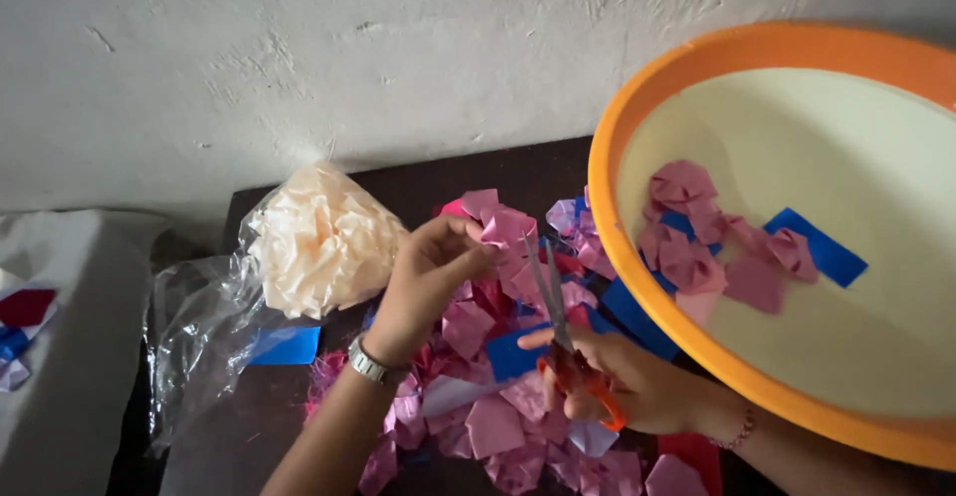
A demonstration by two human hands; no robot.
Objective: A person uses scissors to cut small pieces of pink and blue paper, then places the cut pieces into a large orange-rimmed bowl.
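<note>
My left hand (428,277) pinches a small pink folded paper piece (505,229) between thumb and fingers, held above a pile of pink and blue paper pieces (498,416). My right hand (627,381) grips a pair of orange-handled scissors (558,327), whose blades are parted and point up toward the pink piece. A metal watch sits on my left wrist (370,365). A thin bracelet is on my right wrist.
A big orange-rimmed basin (637,287) with a cream inside stands tilted at the right, holding pink and blue paper pieces (717,247). A clear plastic bag of cream paper flowers (319,242) lies at the left on the dark table (418,182). A white wall is behind.
</note>
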